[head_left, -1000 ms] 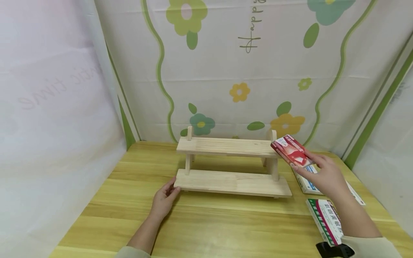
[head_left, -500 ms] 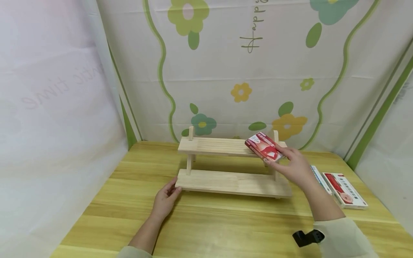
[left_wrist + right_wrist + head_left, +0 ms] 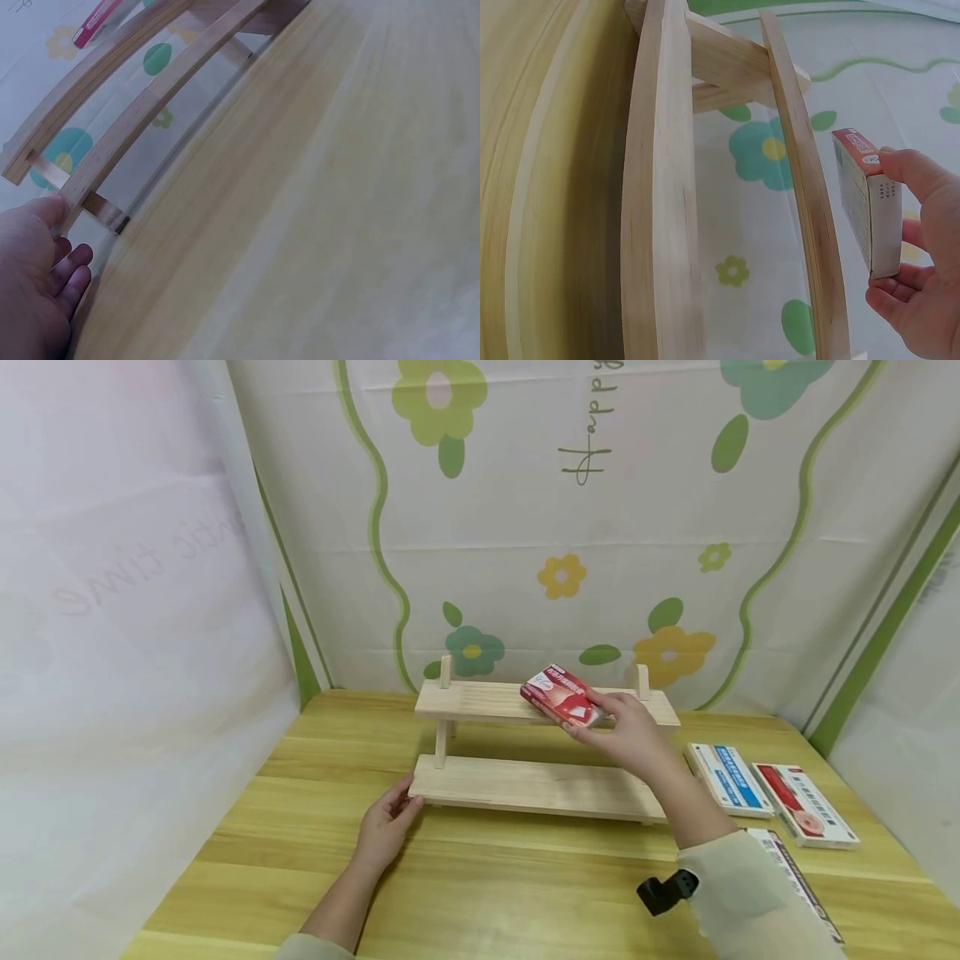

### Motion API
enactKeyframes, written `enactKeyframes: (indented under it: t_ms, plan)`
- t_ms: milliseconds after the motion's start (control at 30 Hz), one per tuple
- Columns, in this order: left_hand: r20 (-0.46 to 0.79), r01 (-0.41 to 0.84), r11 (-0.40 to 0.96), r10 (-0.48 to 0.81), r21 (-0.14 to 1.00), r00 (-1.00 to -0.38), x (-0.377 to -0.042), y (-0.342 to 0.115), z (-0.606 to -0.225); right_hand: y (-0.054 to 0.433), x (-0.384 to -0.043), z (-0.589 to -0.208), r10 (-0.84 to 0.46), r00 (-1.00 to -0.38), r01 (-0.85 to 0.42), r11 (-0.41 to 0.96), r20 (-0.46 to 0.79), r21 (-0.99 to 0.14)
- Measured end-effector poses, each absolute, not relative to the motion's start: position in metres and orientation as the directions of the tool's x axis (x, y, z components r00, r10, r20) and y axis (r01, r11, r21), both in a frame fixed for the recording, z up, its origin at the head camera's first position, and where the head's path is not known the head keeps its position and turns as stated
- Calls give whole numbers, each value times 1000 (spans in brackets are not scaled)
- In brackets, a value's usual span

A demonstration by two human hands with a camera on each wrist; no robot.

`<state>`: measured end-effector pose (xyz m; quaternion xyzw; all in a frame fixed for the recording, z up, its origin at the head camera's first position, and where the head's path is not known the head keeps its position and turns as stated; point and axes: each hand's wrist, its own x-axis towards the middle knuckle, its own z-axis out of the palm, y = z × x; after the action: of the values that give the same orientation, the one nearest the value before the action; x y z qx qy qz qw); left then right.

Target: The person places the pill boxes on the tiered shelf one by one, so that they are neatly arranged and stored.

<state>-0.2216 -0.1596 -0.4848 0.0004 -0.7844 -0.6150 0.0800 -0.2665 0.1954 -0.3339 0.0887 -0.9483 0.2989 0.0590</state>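
A two-tier wooden rack (image 3: 517, 781) stands on the table. My left hand (image 3: 386, 827) grips the left end of its lower board, thumb at the front corner. In the left wrist view, the thumb lies against the board (image 3: 112, 142) with the other fingers curled below. My right hand (image 3: 626, 735) pinches a red and white medicine box (image 3: 558, 695) by its right end, tilted, over the middle of the upper board (image 3: 480, 700). The right wrist view shows a gap between this box (image 3: 866, 199) and the upper board's edge (image 3: 810, 195).
Flat on the table at the right lie a blue and white medicine box (image 3: 729, 779) and a red and white one (image 3: 806, 804). Another box (image 3: 795, 868) is partly hidden under the right sleeve. A flowered cloth (image 3: 487, 527) hangs behind the rack.
My right hand has carried the red medicine box leftward from beside the rack's right end to over the upper board. The left hand stays at the lower board's end.
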Motion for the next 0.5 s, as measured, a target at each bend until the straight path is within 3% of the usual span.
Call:
enactKeyframes:
  t_ms: [500]
  plan:
    - [126, 96, 267, -98, 959, -987, -221, -160, -486, 140, -284, -334, -212, -966, -257, 758, 146, -599]
